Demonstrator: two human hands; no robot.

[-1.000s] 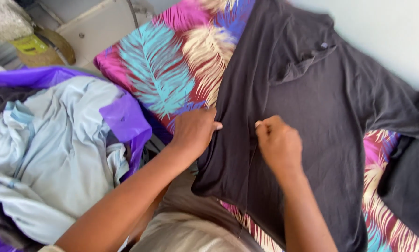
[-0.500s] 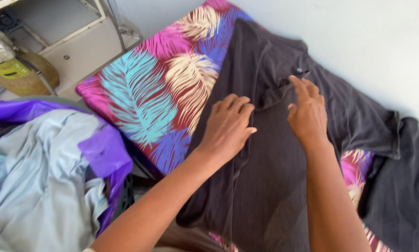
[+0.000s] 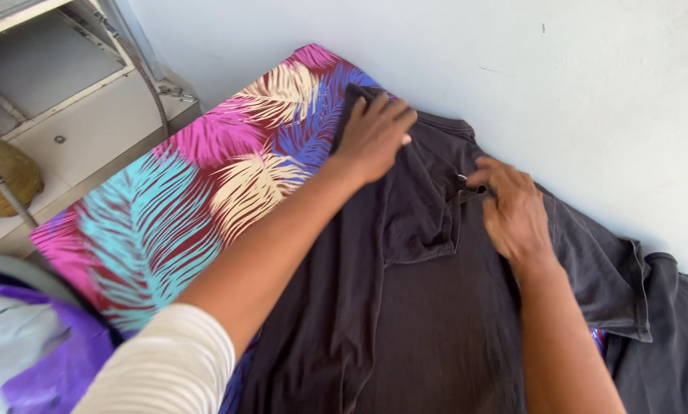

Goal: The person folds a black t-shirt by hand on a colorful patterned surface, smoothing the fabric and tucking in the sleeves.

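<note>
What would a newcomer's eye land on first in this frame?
The bright feather-print board cover, pink, teal and cream, running from lower left toward the wall. Across it lies a dark grey shirt, with the left hand flat near its top edge and the right hand pressing by the collar.

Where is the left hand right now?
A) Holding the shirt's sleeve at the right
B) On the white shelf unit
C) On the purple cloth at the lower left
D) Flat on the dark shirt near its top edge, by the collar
D: the left hand lies open on the dark shirt at its top edge, while the right hand rests beside the collar.
</note>
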